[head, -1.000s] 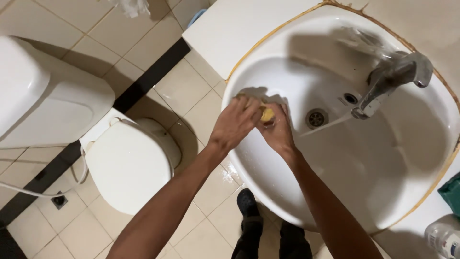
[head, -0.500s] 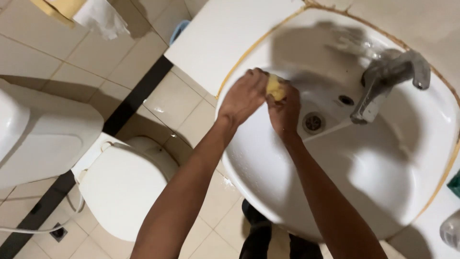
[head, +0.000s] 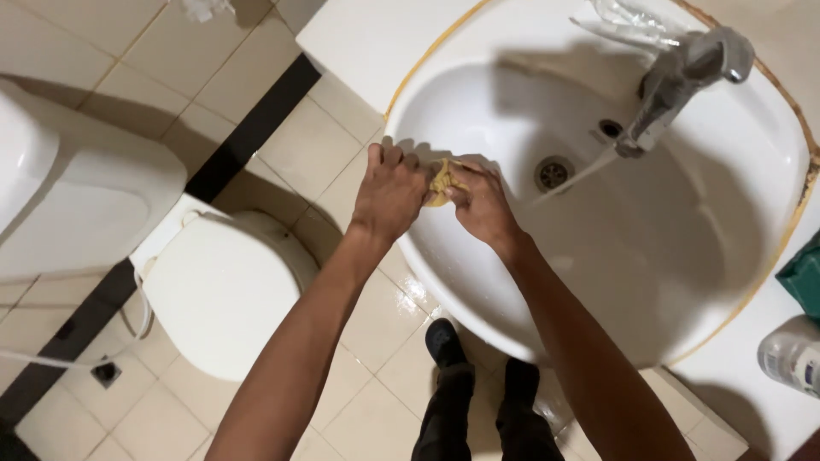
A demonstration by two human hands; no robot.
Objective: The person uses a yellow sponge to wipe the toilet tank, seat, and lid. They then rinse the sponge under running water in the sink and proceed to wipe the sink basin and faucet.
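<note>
Both hands clamped on yellow sponge: left hand (head: 389, 192), right hand (head: 480, 203), sponge (head: 441, 182) over sink (head: 478, 282) rim. Tap (head: 683, 81) running; drips on floor (head: 376, 316) likely, slippy.

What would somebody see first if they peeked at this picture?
Two hands meet at the near-left rim of a big white sink: the left hand and right hand squeeze a small yellow cloth between them. A thin stream of water runs from the silver tap toward the drain. On the floor to the left stands a white toilet.
</note>
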